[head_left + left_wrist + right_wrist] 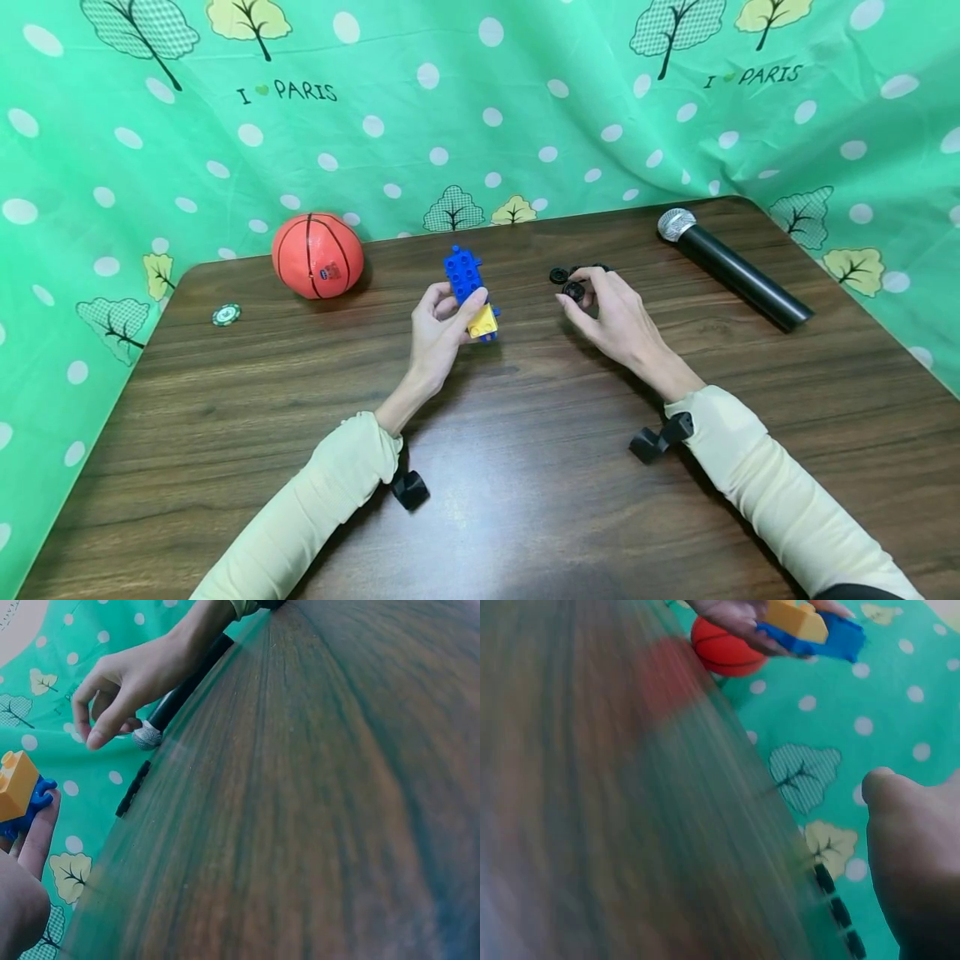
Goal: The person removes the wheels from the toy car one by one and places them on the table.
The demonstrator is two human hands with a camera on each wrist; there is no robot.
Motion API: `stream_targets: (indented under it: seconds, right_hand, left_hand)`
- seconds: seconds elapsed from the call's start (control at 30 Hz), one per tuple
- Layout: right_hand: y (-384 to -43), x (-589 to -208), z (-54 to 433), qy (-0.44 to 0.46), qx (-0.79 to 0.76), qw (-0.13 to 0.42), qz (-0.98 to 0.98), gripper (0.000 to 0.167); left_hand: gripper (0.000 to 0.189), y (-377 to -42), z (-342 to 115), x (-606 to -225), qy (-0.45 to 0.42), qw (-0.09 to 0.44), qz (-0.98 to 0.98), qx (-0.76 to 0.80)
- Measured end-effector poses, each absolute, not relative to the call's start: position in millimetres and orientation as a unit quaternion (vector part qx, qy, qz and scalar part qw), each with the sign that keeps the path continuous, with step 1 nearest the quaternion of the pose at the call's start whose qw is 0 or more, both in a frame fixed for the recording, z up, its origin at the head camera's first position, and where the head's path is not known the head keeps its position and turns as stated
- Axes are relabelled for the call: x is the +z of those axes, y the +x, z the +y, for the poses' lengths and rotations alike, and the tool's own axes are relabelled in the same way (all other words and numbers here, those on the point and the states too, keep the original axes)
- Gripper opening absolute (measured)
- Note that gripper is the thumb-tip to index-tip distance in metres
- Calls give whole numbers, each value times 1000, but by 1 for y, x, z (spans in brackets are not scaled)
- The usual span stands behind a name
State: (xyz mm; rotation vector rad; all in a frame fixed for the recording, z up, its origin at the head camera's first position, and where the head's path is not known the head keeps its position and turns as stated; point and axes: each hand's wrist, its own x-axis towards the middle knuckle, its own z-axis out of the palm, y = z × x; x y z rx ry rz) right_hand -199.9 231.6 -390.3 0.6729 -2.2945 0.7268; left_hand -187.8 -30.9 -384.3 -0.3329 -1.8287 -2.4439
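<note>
My left hand [442, 329] holds a toy-brick car base, its blue studded part [463, 273] towards the back and a yellow brick [482, 322] at the near end. It is raised off the table, as the left wrist view shows with the yellow brick [16, 787]. My right hand [611, 312] hovers over several small black wheels [558, 276], thumb and fingers bent loosely and apart. Both wrist views show these black wheels [841, 911] lying on the table below the hand. Nothing shows between the right fingertips in the left wrist view.
An orange toy basketball [318, 256] sits at the back left of the wooden table [525, 475], with a green-and-white poker chip [226, 314] beside it. A black microphone [738, 271] lies at the back right. Behind the table hangs a green dotted cloth [427, 117].
</note>
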Motion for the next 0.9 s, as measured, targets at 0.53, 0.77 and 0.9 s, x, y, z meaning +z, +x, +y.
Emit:
stream_targets:
  seconds: [0.53, 0.77, 0.9]
  right_hand:
    - [-217, -391, 279, 180, 252, 310, -899, 27]
    - [-225, -392, 298, 149, 247, 288, -913, 26]
    - [-230, -394, 302, 134, 242, 266, -923, 26]
  left_hand:
    - [27, -188, -33, -384, -107, 34, -598, -794]
    - [29, -188, -35, -386, -111, 33, -598, -793]
    - [33, -188, -36, -386, -112, 28, -596, -795]
